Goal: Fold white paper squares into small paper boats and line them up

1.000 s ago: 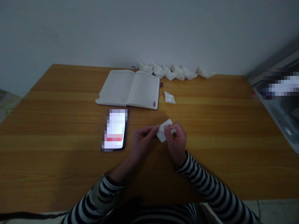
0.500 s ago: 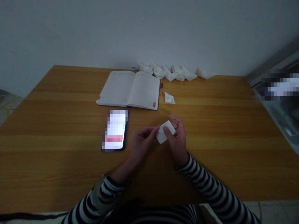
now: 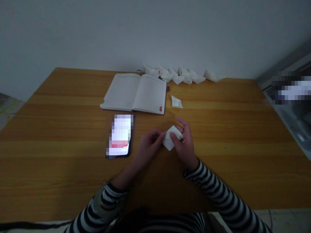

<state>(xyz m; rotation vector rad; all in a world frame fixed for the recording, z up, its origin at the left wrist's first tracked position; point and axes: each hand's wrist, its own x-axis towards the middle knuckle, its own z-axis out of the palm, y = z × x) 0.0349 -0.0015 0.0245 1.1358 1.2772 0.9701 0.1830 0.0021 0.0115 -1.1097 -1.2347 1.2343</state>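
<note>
As we looked down at the wooden table (image 3: pixel 60 181), a smartphone (image 3: pixel 120 136) lay face up toward the left, its lit screen blurred beyond reading. Just past it on the far side sat an open notebook (image 3: pixel 133 94), its pages spread flat. Moving right, our left hand (image 3: pixel 148 145) reached in with its fingers narrowly pinched on the left edge of a folded white paper (image 3: pixel 171 137), which we held in the air above the table, near us and right of the phone. Our right hand (image 3: pixel 184 142) gripped the same paper from the other side, thumb pressed on its face and fingers curled behind it. Farther off lay a small folded paper (image 3: pixel 176 101), and beyond it a row of white paper boats (image 3: pixel 182 75) lined the far edge against the wall.
</note>
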